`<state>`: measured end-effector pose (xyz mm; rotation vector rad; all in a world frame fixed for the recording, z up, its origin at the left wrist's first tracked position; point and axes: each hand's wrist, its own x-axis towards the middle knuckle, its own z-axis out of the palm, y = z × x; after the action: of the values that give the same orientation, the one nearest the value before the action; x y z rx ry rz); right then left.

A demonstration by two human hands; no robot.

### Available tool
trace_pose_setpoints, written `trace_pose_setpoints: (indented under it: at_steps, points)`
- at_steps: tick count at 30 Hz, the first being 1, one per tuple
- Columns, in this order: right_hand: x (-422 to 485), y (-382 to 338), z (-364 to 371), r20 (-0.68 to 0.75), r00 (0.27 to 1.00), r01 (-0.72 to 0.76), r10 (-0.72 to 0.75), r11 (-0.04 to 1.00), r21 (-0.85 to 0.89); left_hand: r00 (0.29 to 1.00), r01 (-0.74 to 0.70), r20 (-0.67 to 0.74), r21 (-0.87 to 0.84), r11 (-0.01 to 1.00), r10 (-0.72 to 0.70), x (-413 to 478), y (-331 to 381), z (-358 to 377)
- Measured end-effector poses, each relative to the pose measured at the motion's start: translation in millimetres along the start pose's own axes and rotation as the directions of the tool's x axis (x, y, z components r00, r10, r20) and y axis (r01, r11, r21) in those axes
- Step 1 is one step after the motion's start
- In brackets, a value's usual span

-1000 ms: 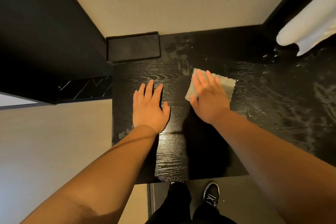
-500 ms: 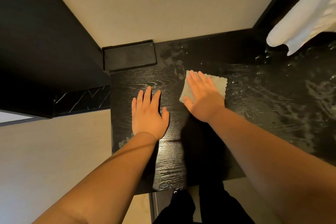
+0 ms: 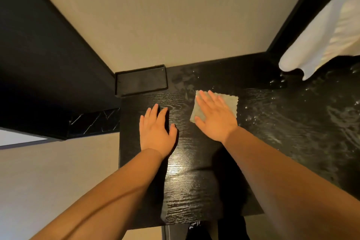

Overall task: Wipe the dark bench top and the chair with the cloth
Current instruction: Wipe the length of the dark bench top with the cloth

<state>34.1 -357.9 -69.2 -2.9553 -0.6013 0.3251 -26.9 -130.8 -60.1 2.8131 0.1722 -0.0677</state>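
Both hands flat, fingers straight: right hand (image 3: 215,121) presses cloth (image 3: 228,101), left hand (image 3: 155,134) on bench top (image 3: 194,171).

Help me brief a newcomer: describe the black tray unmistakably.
Find the dark wood-grain bench top. At its far left corner, against the beige wall, sits the shallow rectangular black tray. Its raised rim distinguishes it from the flat grey cloth.

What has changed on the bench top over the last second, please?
The right hand, flat on the grey-green square cloth, has slid it only slightly leftward across the dark wood-grain bench top, toward the left hand. Nothing was gripped or released. The left hand stays pressed flat on the bench, and the black rectangular tray remains at the back corner.
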Motion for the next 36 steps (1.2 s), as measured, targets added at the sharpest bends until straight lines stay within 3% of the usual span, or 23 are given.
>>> trace_pose_setpoints:
  at_steps: [2,4,8,12,19,23,27,29,33,36]
  points:
    - [3.0,-11.1,1.5,-0.048,0.994,-0.094,0.095,0.995,0.025,1.000,0.024,-0.004,0.018,1.000,-0.024,21.0,2.6,-3.3]
    - [-1.4,-27.5,2.7,-0.053,0.995,-0.081,0.083,0.996,0.041,0.999,0.047,0.009,0.045,0.998,-0.048,33.9,2.2,-0.9]
    - [-12.4,-42.0,7.1,0.098,0.971,0.215,-0.218,0.976,0.034,0.998,0.057,0.008,0.107,0.993,-0.058,37.8,-1.3,9.2]
    - [18.2,-24.2,4.7,0.091,0.937,0.332,-0.337,0.941,0.058,0.998,0.047,0.025,0.127,0.991,-0.050,41.0,-2.9,9.9]
    - [52.5,-29.9,-3.2,0.042,0.998,0.048,-0.050,0.998,0.049,0.998,0.053,0.011,0.127,0.990,-0.055,41.4,-2.9,9.9]
    - [34.9,-39.9,0.0,0.089,0.959,0.263,-0.268,0.963,0.065,0.998,0.055,0.009,0.127,0.990,-0.057,42.0,-2.9,11.1]
    - [50.3,-30.3,-2.5,0.094,0.936,0.334,-0.339,0.941,0.059,0.999,0.052,0.004,0.134,0.990,-0.053,42.7,-4.0,12.5]
    - [69.9,-27.7,-6.2,0.072,0.943,0.323,-0.326,0.945,0.048,0.999,0.051,0.005,0.130,0.990,-0.052,42.4,-4.4,12.7]
    - [98.4,-34.9,-14.1,0.054,0.988,0.142,-0.145,0.988,0.054,0.999,0.047,0.003,0.118,0.992,-0.048,43.1,-4.0,12.3]
    - [78.8,-34.8,-8.5,0.051,0.982,0.179,-0.182,0.982,0.061,0.999,0.043,0.009,0.116,0.992,-0.045,42.6,-4.5,11.3]
